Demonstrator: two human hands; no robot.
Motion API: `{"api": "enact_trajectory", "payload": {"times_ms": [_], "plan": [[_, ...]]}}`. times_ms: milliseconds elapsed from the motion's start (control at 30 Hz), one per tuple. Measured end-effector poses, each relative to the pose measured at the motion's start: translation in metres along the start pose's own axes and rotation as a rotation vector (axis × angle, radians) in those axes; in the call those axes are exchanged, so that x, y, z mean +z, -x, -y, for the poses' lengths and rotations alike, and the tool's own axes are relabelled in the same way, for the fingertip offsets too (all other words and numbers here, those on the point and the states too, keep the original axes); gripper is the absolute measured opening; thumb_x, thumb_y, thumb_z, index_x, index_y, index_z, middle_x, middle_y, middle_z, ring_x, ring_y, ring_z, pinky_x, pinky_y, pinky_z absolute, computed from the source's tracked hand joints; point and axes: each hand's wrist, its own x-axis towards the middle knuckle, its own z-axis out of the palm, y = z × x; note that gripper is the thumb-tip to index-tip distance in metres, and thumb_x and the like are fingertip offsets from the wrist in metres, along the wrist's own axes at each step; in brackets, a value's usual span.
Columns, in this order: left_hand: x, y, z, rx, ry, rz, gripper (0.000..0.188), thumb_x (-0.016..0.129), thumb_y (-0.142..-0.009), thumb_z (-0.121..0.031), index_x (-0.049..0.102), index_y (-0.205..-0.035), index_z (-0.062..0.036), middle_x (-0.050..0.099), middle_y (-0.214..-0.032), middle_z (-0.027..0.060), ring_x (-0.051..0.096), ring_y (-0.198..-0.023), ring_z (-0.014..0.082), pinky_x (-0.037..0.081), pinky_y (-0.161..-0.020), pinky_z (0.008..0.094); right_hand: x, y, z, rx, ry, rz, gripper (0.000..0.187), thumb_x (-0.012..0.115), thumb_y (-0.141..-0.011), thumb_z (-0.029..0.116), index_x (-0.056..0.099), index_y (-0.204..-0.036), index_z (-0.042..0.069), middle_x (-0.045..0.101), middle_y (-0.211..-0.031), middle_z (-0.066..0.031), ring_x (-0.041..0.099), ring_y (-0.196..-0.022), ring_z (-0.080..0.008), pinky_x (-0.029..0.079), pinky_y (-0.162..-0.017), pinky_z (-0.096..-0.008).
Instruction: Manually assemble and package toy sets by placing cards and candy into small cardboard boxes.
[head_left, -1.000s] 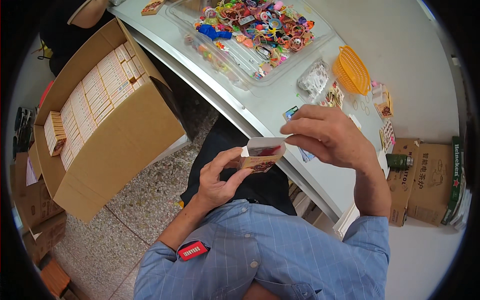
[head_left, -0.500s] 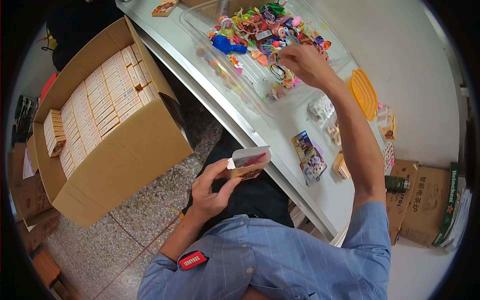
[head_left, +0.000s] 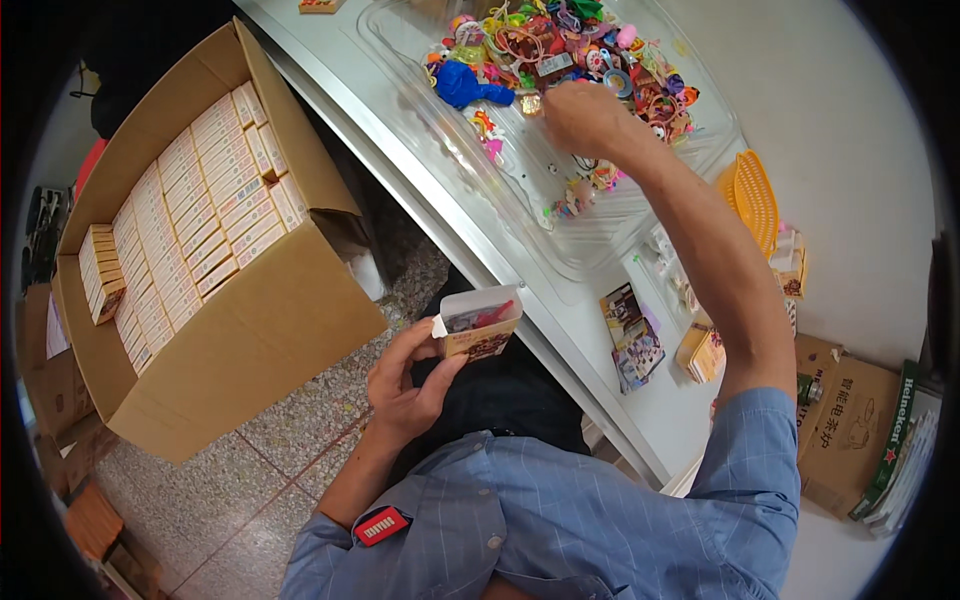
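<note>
My left hand (head_left: 408,388) grips a small printed carton (head_left: 482,332) in front of my lap, thumb on one side and fingers on the other. The carton's top flap stands up, and something red or pink shows inside. My right hand (head_left: 583,118) is over a clear plastic tray (head_left: 597,252) heaped with colourful trinkets (head_left: 545,45). Its fingers are curled down among them, and whatever they pinch is hidden. Close to the fingertips lies a gold-coloured trinket (head_left: 530,104); a bright blue piece (head_left: 468,86) is to its left.
A large cardboard box (head_left: 250,350) on the left holds rows of small cartons (head_left: 195,195). On the table are picture cards (head_left: 632,338), a yellow basket (head_left: 752,205) and a stack of small yellowish boxes (head_left: 700,352). Brown cartons (head_left: 850,425) stand at the right.
My right hand has shifted left and lower in the tray, its fingers now more curled. My left hand has moved slightly left with the carton. The whole view has shifted a little.
</note>
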Motion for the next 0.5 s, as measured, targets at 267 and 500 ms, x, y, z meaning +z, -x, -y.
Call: {"api": "enact_trajectory", "payload": {"times_ms": [267, 500], "plan": [[0.000, -0.005, -0.005, 0.019, 0.021, 0.028, 0.053, 0.076, -0.084, 0.009, 0.054, -0.132, 0.0044, 0.066, -0.121, 0.0216, 0.071, -0.100, 0.0230, 0.060, -0.085, 0.0326, -0.063, 0.110, 0.026, 0.056, -1.018, -0.479, 0.019, 0.066, -0.096, 0.016, 0.074, -0.098, -0.002, 0.070, -0.084, -0.0057, 0.063, -0.076, -0.0103, 0.049, -0.067, -0.0259], [0.015, 0.007, -0.011, 0.106, 0.081, 0.078, 0.053, 0.077, -0.084, 0.008, 0.055, -0.132, 0.0036, 0.066, -0.121, 0.0210, 0.071, -0.102, 0.0239, 0.061, -0.085, 0.0327, -0.041, 0.214, 0.108, -0.222, -1.273, -0.550, 0.019, 0.071, -0.082, -0.011, 0.073, -0.098, -0.002, 0.073, -0.090, -0.0128, 0.067, -0.079, -0.0172, 0.051, -0.067, -0.0282]]}}
